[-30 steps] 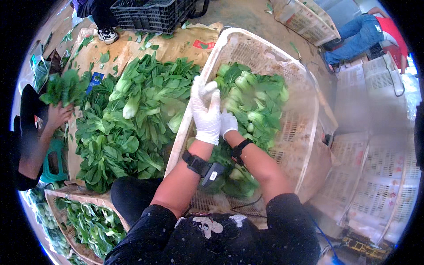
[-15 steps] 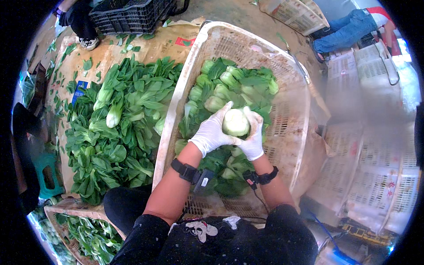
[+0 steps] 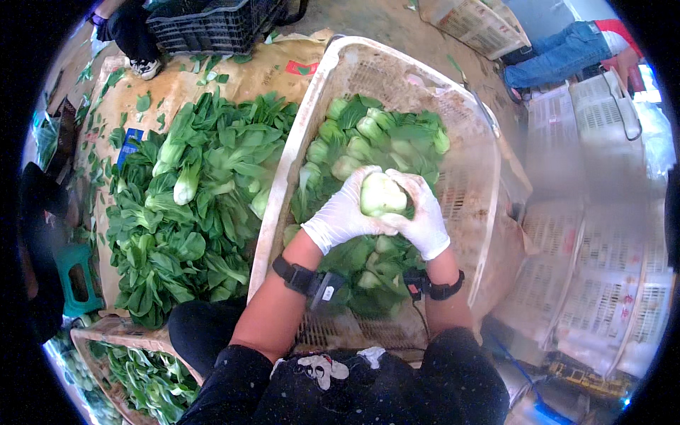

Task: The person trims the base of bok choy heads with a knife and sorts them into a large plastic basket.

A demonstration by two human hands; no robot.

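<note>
Mid-frame, my left hand (image 3: pixel 345 217) and right hand (image 3: pixel 426 221) are cupping a bok choy (image 3: pixel 380 195), seemingly aligning it; moving it is likely requiring even support.

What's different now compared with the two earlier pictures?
Both the left hand and right hand have moved rightward and nearer the body, and now hold a bok choy head, pale base up, where none showed between them a second ago. The greens raised by a co-worker's hand at left have gone from view. The white crate and the leafy pile beside it stay put.
</note>
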